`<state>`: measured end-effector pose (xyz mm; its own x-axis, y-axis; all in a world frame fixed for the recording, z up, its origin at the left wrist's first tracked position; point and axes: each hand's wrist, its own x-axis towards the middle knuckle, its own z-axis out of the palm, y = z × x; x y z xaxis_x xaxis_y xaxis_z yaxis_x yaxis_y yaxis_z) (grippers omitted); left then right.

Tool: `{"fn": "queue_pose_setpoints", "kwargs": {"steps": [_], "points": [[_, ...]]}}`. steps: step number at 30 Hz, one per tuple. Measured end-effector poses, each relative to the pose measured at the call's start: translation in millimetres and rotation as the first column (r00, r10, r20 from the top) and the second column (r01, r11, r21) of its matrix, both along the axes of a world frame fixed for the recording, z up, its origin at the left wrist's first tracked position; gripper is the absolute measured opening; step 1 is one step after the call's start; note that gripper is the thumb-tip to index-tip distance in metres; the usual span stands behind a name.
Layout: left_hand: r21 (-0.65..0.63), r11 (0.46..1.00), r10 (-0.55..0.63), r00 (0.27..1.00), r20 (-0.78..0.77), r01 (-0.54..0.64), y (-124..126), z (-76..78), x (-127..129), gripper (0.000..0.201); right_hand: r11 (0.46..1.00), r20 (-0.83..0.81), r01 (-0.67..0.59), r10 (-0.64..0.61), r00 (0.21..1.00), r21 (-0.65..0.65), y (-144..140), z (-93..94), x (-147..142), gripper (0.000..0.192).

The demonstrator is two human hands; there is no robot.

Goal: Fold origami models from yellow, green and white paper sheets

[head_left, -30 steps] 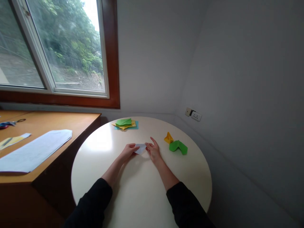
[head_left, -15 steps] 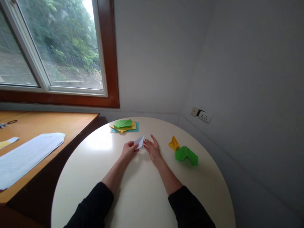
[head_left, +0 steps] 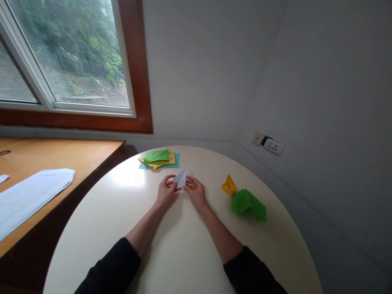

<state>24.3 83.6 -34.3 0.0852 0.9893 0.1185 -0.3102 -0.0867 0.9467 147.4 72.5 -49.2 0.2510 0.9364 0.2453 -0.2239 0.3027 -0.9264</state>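
white folded paper (head_left: 180, 178) stands pinched between both hands near the middle of the round cream table (head_left: 183, 253), its point tilted up. left hand (head_left: 165, 192) grips its left edge, right hand (head_left: 195, 192) closes on its right side. beyond them, at the far edge, lies a stack of coloured sheets (head_left: 158, 159). to the right sit a yellow folded piece (head_left: 229, 186) and a green folded piece (head_left: 248, 203), touching.

A plain room in a home or office: a round white bench (head_left: 183, 253) in a corner, a wood-framed window (head_left: 134, 81), a wall socket (head_left: 269, 143), a wooden desk (head_left: 55, 155).
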Motion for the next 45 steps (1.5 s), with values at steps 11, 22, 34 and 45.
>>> {"fn": "queue_pose_setpoints", "kwargs": {"steps": [11, 22, 34, 45], "points": [[-0.090, 0.989, -0.109, 0.992, 0.057, 0.114, -6.8, 11.7, -1.2, 0.035, 0.998, 0.064, 0.044, -0.047, 0.997, 0.047, 4.8, -7.2, 1.9, 0.012], [-0.139, 0.984, -0.095, 0.989, 0.117, 0.111, -3.8, 9.2, -4.0, 0.025, 0.981, 0.279, 0.110, -0.151, 0.948, 0.157, -0.8, -7.3, 2.1, 0.022], [-0.058, 0.985, -0.159, 0.982, 0.099, 0.165, -12.3, 15.0, -3.9, 0.051, 0.979, 0.187, 0.147, -0.172, 0.967, 0.144, -10.9, 6.3, -1.0, 0.010], [-0.039, 0.981, -0.185, 0.978, 0.101, 0.189, -9.6, 12.5, -3.4, 0.026, 0.989, 0.141, 0.080, -0.098, 0.985, 0.125, -6.9, 0.0, 1.4, 0.022]]}}
